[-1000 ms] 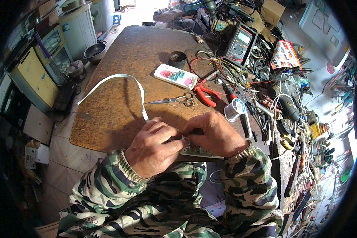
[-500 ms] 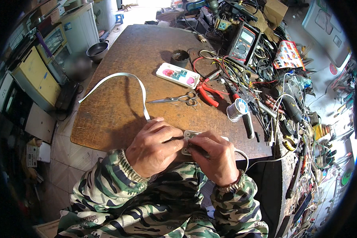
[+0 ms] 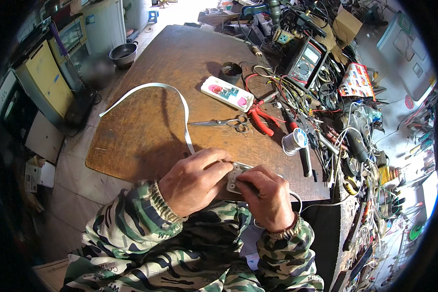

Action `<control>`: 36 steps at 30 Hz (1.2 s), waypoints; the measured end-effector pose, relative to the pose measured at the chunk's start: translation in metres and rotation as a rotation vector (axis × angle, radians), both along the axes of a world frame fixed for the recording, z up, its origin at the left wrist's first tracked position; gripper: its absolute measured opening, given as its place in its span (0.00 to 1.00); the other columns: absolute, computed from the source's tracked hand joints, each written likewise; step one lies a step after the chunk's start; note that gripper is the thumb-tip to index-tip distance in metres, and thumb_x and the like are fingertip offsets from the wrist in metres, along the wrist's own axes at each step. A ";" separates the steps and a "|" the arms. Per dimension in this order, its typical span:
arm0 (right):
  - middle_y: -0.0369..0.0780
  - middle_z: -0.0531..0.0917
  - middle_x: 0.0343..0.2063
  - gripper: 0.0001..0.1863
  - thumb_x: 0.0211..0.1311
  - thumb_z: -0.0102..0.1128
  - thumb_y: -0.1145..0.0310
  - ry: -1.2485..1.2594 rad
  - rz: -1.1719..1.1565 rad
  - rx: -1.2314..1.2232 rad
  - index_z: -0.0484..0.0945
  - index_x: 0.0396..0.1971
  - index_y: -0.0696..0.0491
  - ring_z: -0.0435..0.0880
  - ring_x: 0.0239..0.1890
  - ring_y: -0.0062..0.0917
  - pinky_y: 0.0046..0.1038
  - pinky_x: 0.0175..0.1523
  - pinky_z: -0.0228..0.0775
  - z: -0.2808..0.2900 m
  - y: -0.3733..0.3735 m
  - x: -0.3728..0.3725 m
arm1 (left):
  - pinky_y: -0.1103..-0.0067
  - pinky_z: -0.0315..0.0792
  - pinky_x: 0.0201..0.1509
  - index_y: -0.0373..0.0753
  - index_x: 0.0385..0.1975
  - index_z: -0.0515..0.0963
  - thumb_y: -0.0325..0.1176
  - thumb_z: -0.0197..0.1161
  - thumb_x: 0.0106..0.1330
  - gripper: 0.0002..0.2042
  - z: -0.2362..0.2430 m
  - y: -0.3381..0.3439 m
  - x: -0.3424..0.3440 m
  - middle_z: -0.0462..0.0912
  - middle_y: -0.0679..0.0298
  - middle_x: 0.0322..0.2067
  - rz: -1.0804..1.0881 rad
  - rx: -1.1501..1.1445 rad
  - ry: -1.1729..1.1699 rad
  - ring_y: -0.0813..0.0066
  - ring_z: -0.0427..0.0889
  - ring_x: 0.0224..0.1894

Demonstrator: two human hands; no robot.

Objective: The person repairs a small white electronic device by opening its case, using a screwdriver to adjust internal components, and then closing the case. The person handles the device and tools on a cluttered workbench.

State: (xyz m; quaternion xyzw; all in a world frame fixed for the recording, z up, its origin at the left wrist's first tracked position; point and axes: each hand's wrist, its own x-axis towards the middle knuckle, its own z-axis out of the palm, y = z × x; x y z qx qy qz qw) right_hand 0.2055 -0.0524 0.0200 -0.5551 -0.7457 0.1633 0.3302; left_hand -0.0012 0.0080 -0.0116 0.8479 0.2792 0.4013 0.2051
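My left hand [image 3: 192, 180] is closed on the white flat cable [image 3: 186, 119] where it runs under the fingers, with fingertips at an open white plastic casing [image 3: 233, 177] at the table's near edge. My right hand [image 3: 270, 194] has thumb and fingers pressed together over that casing; what they grip is hidden. A white cord [image 3: 297, 197] runs from the casing's right side. Beyond lie scissors [image 3: 214, 122], red-handled pliers [image 3: 260, 118], a solder spool [image 3: 294, 142] and a white case with pink pieces and a green board [image 3: 226, 92].
The wooden table [image 3: 136, 136] holds a dark cup [image 3: 230, 72] and, along its right side, a multimeter [image 3: 306, 63] among tangled cables and tools [image 3: 355, 141]. A pan [image 3: 123, 52] and yellow cabinet [image 3: 46, 82] are to the left.
My right hand has moved down and turned more upright, uncovering more of the casing. My left fingers have shifted right onto its edge. The view has shifted slightly.
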 end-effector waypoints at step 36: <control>0.47 0.86 0.35 0.09 0.58 0.70 0.81 -0.206 -0.026 0.037 0.85 0.39 0.60 0.89 0.36 0.42 0.36 0.41 0.80 0.008 -0.004 -0.011 | 0.64 0.79 0.58 0.32 0.48 0.83 0.25 0.69 0.59 0.16 -0.006 0.003 0.002 0.83 0.54 0.46 -0.066 -0.012 -0.001 0.53 0.84 0.52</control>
